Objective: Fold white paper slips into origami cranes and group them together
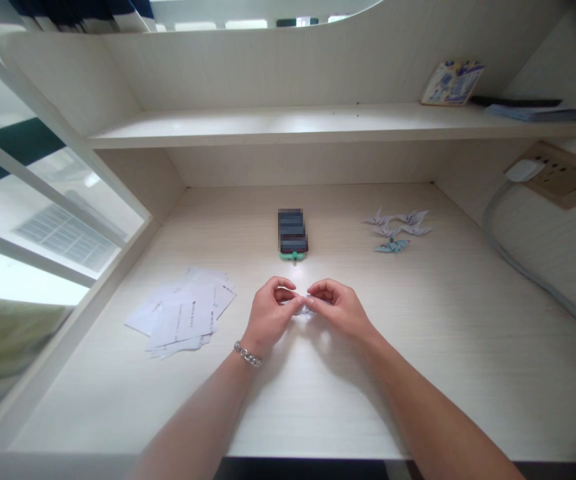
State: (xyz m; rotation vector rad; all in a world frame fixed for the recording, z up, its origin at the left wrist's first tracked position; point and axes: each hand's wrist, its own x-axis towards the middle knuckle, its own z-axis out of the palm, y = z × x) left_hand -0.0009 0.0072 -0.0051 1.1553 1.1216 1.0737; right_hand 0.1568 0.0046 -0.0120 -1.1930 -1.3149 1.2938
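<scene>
My left hand (271, 310), with a chain bracelet (248, 354) at the wrist, pinches one side of a small piece of folded white paper (304, 308). On the other side, my right hand (337, 307) grips the same paper between thumb and fingers. The two thumbs nearly meet over it, so most of its shape is hidden. Just beyond my hands lies a phone (293, 231) in a stand or case with a green lower edge; its screen is blurred out. Several folded paper cranes (402, 223), mostly white and one bluish, rest at the back right.
Loose printed paper sheets (183, 313) lie overlapping on the desk's left side. A shelf (268, 127) spans the back, bearing a colourful card or packet (453, 83). A white plug (525, 170) with a grey cable sits in the right wall socket (563, 179).
</scene>
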